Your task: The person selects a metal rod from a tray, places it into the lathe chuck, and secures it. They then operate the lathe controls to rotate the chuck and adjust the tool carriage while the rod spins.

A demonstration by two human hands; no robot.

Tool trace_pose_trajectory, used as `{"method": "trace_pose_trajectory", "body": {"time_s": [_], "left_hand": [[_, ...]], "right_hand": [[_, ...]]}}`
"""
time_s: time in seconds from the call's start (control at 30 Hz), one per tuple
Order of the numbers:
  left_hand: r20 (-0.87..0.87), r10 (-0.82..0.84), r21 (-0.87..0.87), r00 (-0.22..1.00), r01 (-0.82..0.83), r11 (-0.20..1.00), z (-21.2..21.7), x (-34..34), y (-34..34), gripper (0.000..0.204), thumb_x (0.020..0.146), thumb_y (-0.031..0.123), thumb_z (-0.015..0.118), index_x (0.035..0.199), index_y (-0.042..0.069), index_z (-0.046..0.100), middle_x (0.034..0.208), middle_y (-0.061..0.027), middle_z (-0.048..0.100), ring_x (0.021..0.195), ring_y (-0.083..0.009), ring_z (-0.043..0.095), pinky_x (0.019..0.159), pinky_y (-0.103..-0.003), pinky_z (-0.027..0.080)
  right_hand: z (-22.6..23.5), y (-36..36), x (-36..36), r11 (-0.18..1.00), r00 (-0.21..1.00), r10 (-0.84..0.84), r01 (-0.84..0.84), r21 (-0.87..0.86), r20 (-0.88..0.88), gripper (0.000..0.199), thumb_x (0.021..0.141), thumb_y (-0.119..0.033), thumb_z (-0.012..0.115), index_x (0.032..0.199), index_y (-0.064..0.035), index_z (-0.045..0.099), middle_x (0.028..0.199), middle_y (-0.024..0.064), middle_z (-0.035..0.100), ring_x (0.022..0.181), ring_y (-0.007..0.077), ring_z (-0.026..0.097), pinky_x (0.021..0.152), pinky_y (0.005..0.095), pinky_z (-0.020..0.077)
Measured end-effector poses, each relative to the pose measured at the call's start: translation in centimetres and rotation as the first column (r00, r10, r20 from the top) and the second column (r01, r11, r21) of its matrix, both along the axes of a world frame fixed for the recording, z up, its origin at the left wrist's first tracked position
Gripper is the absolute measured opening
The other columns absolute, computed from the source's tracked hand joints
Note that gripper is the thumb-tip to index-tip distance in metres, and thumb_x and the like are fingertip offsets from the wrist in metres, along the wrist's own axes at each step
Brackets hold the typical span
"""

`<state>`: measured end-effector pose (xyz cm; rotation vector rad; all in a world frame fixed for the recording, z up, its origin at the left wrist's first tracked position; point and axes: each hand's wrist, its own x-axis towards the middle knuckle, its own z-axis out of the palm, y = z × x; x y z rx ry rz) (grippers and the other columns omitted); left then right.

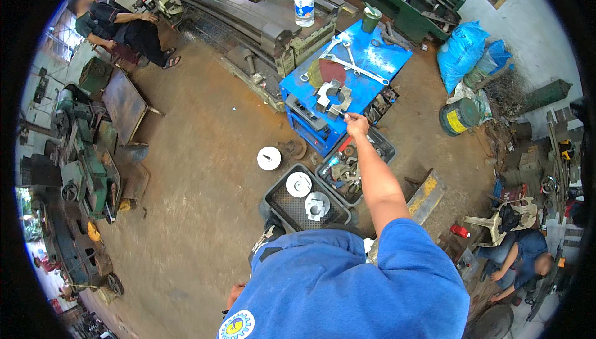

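Metal block [324, 95]: on the blue surface [391, 63], near the wrenches [359, 69]
Right hand [356, 125]: clamped on a small rod [339, 113] beside the block
Left hand [236, 295]: low, partly hidden; cannot tell its grip

Open floor [198, 153] sweeping left, metal block [323, 97] just ahead of the right hand [357, 125], wrenches [360, 70] sprawling behind, bottle [303, 0] beyond

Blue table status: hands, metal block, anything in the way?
Right hand at near edge of metal block, grip unclear. Left hand low beside body. Wrenches beyond block, clear of hand.
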<state>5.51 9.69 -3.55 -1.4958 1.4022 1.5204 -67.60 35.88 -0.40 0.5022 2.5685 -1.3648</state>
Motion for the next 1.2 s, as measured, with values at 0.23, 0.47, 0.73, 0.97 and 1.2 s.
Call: {"method": "trace_pose_trajectory", "body": {"time_s": [0.23,0.47,0.73,0.97,1.2], "left_hand": [[0.005,0.172,-0.064,0.985,-0.171,0.983,6.2,-4.7,-1.2,0.027,0.086,0.007,0.068,0.108,-0.009,0.064,0.092,-0.0133,0.068,0.079,-0.0193,0.066,0.071,-0.029,0.055],[-0.051,0.260,0.025,0.964,-0.259,0.966,6.4,-8.2,-0.7,0.024,0.086,0.005,0.067,0.104,-0.011,0.063,0.091,-0.0144,0.068,0.081,-0.0235,0.067,0.073,-0.032,0.056],[-0.072,0.286,0.046,0.956,-0.283,0.958,4.9,-8.1,1.2,0.026,0.085,0.006,0.071,0.104,-0.010,0.064,0.091,-0.0116,0.069,0.078,-0.0183,0.066,0.071,-0.029,0.054],[-0.043,0.233,0.062,0.972,-0.230,0.971,3.3,-5.7,0.9,0.027,0.083,0.008,0.073,0.104,-0.007,0.066,0.090,-0.0098,0.069,0.078,-0.0167,0.065,0.070,-0.028,0.053],[-0.085,0.192,0.066,0.978,-0.187,0.980,2.2,-5.6,-0.2,0.024,0.084,0.005,0.070,0.104,-0.007,0.065,0.091,-0.0121,0.069,0.079,-0.0198,0.067,0.070,-0.029,0.055]], "right_hand": [[0.8,-0.5,-0.5,0.998,0.999,0.033,-0.034,-0.055,-0.012,0.018,0.078,-0.020,0.077,0.096,-0.0165,0.076,0.092,0.0056,0.073,0.083,0.0164,0.067,0.078,0.0323,0.0514],[1.7,-0.2,-0.7,0.993,0.995,0.092,-0.090,0.078,-0.024,0.019,0.076,-0.022,0.079,0.094,-0.0162,0.077,0.091,0.0095,0.073,0.083,0.0196,0.068,0.080,0.0338,0.0521],[1.0,0.2,-0.8,0.979,0.979,0.179,-0.167,0.120,-0.100,0.021,0.076,-0.027,0.078,0.092,-0.0135,0.077,0.087,0.0109,0.073,0.081,0.0205,0.069,0.077,0.0349,0.0526],[1.2,0.0,-0.6,0.979,0.979,0.172,-0.158,0.131,-0.107,0.020,0.076,-0.026,0.078,0.092,-0.0137,0.077,0.089,0.0119,0.072,0.083,0.0225,0.069,0.080,0.0349,0.0521],[1.7,-0.3,-0.4,0.984,0.984,0.146,-0.134,0.116,-0.101,0.018,0.074,-0.022,0.078,0.090,-0.0132,0.077,0.086,0.0130,0.072,0.082,0.0245,0.069,0.079,0.0358,0.0529]]}}
